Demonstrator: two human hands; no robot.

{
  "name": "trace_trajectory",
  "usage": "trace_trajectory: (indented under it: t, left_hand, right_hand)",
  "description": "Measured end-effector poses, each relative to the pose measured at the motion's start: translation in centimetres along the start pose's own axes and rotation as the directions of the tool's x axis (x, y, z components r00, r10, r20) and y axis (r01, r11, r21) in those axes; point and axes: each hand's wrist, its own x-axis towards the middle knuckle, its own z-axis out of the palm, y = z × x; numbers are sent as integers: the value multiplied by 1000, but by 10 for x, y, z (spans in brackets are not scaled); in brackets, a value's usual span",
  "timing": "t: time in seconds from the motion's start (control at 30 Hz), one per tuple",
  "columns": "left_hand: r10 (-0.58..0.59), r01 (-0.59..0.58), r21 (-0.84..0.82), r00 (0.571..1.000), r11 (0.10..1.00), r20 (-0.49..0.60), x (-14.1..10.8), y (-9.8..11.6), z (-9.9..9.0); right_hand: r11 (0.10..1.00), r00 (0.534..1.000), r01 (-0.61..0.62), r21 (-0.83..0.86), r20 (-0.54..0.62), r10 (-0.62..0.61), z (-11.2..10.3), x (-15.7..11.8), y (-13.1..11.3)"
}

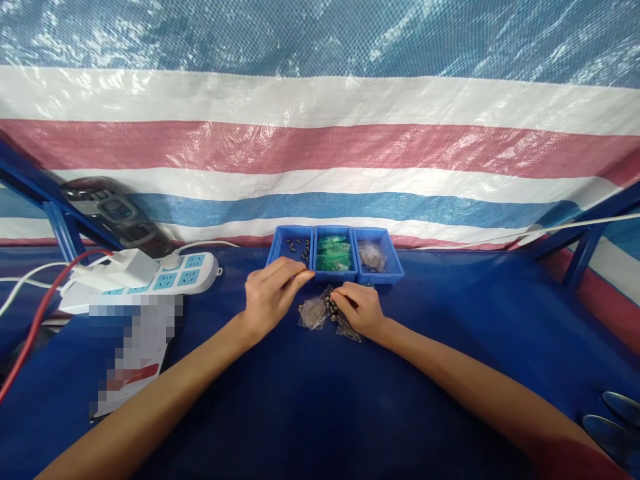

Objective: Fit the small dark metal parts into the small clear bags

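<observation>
My left hand (274, 293) is closed in a pinch just in front of the left blue bin (271, 253), which has small dark screw-like parts (304, 248) in it. Whatever its fingertips hold is too small to make out. Over a small pile on the table, my right hand (361, 308) is also pinched, its fingertips down among small dark parts (331, 308). Clear little plastic bags (313, 313) lie on the left of that pile, and more poke out below the right hand. What the right fingertips grip is hidden.
Beside the left bin stand a middle bin (336, 275) with green packets (334, 253) and a right bin (395, 267) with clear bags (373, 257). At left are a power strip (200, 275), a white adapter (131, 268), a red cable (37, 317) and a partly blurred packet (135, 360). Striped sheeting hangs behind.
</observation>
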Motion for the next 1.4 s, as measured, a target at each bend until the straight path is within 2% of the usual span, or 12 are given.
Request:
trace_trajectory:
  t: [0.13,0.27,0.37,0.43,0.5,0.63,0.77,0.9,1.07,1.17,1.3,1.4]
  left_hand:
    - [28,-33,168,999,985,27,12,-19,-5]
    - [-36,0,359,995,933,93,16,-29,-6]
    - [-23,-63,338,970,939,244,18,-22,-9]
    - [30,-154,262,905,953,423,17,-13,-10]
    - [65,-221,202,811,954,582,13,-2,-8]
    - [127,-278,91,675,956,726,-1,18,4]
    - [205,-336,29,640,941,741,-16,26,17]
    - [318,-472,15,617,882,720,-27,25,26]
    - [377,-520,27,653,854,657,-33,22,30]
    - [350,-444,24,737,896,578,-32,20,29]
    - [164,-169,-25,903,985,398,-28,16,28]
    - [-63,102,-115,952,988,299,-27,12,29]
  right_hand:
    - [1000,1000,-3,25,-11,3,0,0,0]
    - [999,1000,-11,32,-10,11,0,0,0]
    - [999,999,-38,23,-38,39,-1,-1,0]
    - [997,995,-77,21,-64,78,-2,-1,-1]
    - [993,988,-119,24,-93,121,-3,-1,-1]
    - [983,972,-179,33,-150,182,-5,-1,-1]
    - [970,950,-233,65,-198,242,-5,0,0]
    - [942,915,-314,123,-226,334,-3,-1,4]
    - [928,905,-320,190,-229,359,-1,-3,7]
    - [927,902,-315,202,-240,359,-1,-4,7]
    - [927,906,-301,222,-238,351,-1,-5,7]
    - [930,922,-282,235,-203,330,-3,-5,6]
